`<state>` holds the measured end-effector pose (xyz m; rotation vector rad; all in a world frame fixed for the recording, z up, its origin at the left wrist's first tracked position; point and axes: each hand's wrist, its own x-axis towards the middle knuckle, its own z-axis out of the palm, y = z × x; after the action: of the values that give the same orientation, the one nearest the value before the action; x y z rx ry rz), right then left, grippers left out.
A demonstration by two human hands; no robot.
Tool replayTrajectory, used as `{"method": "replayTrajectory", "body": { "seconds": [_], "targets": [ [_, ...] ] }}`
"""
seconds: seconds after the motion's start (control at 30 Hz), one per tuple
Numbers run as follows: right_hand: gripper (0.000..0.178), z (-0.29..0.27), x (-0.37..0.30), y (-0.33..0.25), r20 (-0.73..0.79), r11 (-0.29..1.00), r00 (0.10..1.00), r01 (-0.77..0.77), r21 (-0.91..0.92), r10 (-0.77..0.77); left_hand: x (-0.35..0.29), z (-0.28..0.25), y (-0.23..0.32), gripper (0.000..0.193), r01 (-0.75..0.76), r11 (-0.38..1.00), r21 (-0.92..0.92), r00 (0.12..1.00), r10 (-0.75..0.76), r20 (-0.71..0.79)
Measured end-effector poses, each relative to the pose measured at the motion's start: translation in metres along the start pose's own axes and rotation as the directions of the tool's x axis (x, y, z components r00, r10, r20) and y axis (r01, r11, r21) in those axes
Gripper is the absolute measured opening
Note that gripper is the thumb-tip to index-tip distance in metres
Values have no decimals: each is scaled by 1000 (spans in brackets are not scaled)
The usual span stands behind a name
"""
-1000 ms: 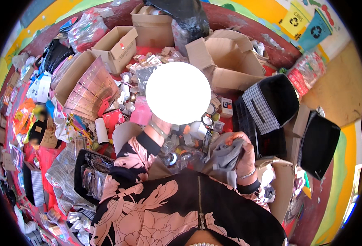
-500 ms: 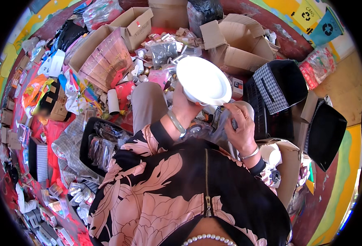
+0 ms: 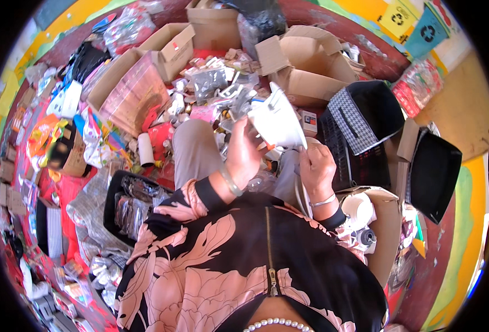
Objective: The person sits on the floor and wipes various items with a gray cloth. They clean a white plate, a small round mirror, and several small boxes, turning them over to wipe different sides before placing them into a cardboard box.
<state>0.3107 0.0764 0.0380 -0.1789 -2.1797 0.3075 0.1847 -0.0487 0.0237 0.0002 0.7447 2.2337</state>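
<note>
My left hand (image 3: 243, 152) is closed round the back of a white round light fitting (image 3: 280, 119), which looks like a downlight. It is tilted nearly edge-on, its wide rim facing right, with a small orange spot near my fingers. My right hand (image 3: 317, 169) has its fingers drawn together at the fitting's lower rim; a thin pale strip hangs below that hand, and I cannot make out whether it is a cord or plastic. Both hands are above my lap, between my knees.
Ahead lies a heap of small parts and packets (image 3: 211, 83). Open cardboard boxes (image 3: 316, 72) stand behind it. To my right are a black fabric bin (image 3: 377, 116) and a carton (image 3: 385, 232) holding white lamps. A black tray (image 3: 136, 207) of bagged items sits left.
The white light fitting has turned from showing its broad white face to nearly edge-on. My right hand's fingers have closed in at its rim, and the view has shifted slightly.
</note>
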Motion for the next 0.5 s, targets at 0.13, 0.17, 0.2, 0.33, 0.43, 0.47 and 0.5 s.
{"method": "replayTrajectory", "body": {
  "seconds": [0.13,0.17,0.2,0.33,0.43,0.47,0.5],
  "targets": [
    [18,-22,1,29,191,637,713,-693,337,674,-10,-5,15,59,-66,997,33,974,57,217],
    [15,-26,-1,33,241,470,630,-737,486,739,-7,-8,16,58,-134,989,69,976,120,180],
    [12,-28,-3,36,310,277,546,-741,611,778,-4,-15,15,57,-203,973,107,972,188,138],
    [11,-30,-28,54,526,-243,408,-569,786,746,13,-65,21,44,-155,976,152,987,161,-27],
    [13,-33,-48,59,561,-308,384,-548,778,734,9,-80,23,28,-151,976,156,984,163,-67],
    [14,-34,-52,60,557,-310,376,-544,780,741,8,-82,22,23,-156,975,161,981,172,-90],
    [15,-35,-56,59,557,-321,368,-534,782,745,6,-82,26,19,-164,971,175,976,185,-113]
  ]
}}
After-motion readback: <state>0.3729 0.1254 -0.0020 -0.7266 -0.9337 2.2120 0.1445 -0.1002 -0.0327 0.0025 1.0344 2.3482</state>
